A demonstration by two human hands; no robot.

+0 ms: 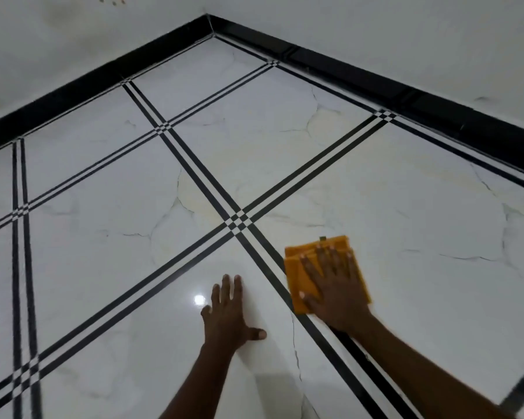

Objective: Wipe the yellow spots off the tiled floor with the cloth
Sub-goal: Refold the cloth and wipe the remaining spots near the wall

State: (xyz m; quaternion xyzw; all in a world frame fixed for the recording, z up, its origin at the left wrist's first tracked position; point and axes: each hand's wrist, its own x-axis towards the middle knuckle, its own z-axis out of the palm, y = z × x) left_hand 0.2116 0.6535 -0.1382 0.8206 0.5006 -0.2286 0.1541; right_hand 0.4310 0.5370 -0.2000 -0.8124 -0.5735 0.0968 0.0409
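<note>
A folded orange cloth (pixel 300 278) lies flat on the glossy white tiled floor (pixel 406 207), over a black double grout stripe. My right hand (pixel 335 285) presses down on the cloth with fingers spread. My left hand (pixel 229 316) rests flat on the bare tile to the left of it, fingers apart, holding nothing. Faint yellowish patches (pixel 194 198) show on the tiles farther ahead, near the stripe crossing, and another yellowish patch (pixel 330 125) lies toward the right wall.
Black skirting (pixel 375 83) runs along both white walls and meets in a corner (pixel 208 18) ahead. Small orange-brown marks (pixel 115 0) dot the left wall near the top. A lamp reflection (pixel 199 299) shines by my left hand.
</note>
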